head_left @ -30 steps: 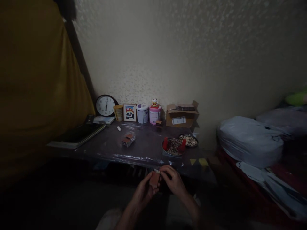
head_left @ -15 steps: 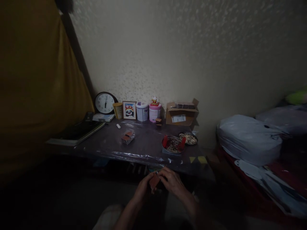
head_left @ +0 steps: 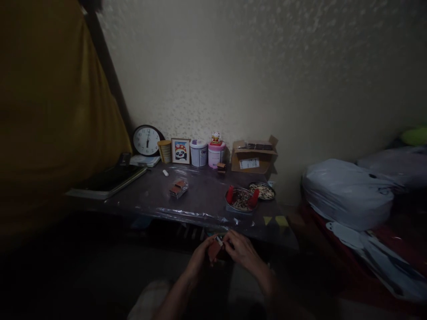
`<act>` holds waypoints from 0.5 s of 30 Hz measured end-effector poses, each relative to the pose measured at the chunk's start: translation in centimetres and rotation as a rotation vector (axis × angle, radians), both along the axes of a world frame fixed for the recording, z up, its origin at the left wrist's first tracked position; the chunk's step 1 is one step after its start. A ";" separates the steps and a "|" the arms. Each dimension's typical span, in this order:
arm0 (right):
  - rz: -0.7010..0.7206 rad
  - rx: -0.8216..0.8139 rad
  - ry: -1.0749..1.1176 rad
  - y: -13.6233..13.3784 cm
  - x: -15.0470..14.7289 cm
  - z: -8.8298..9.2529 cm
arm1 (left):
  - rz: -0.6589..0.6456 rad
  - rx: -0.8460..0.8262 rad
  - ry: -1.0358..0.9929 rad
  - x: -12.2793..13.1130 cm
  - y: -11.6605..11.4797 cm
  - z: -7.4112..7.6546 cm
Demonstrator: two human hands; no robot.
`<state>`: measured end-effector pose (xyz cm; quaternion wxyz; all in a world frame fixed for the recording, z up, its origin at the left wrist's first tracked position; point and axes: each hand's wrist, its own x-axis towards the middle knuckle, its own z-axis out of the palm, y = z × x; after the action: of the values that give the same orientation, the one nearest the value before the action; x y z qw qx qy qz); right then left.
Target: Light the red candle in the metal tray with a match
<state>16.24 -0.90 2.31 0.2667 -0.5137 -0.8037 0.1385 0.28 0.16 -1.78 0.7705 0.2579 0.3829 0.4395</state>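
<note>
While it sits low at 6 o'clock from the table [head_left: 200, 209], the small reddish box [head_left: 214, 252] tilts, its long axis running 7 to 1 o'clock with the pale end up. The left hand [head_left: 199, 260] clamps its side with curled fingers; the right hand [head_left: 243, 254] pinches the pale end.

Single head view, facing forward-down, hands [head_left: 222, 255] near, table [head_left: 200, 200] beyond; dim, perhaps seated.
</note>
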 end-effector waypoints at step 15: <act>0.086 -0.012 0.110 -0.4 -0.6 0.7 | 0.011 -0.101 -0.021 0.3 0.0 0.0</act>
<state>15.63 -1.32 3.00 0.3013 -0.4719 -0.8082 0.1827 0.54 0.21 -1.81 0.7840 0.2120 0.3981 0.4265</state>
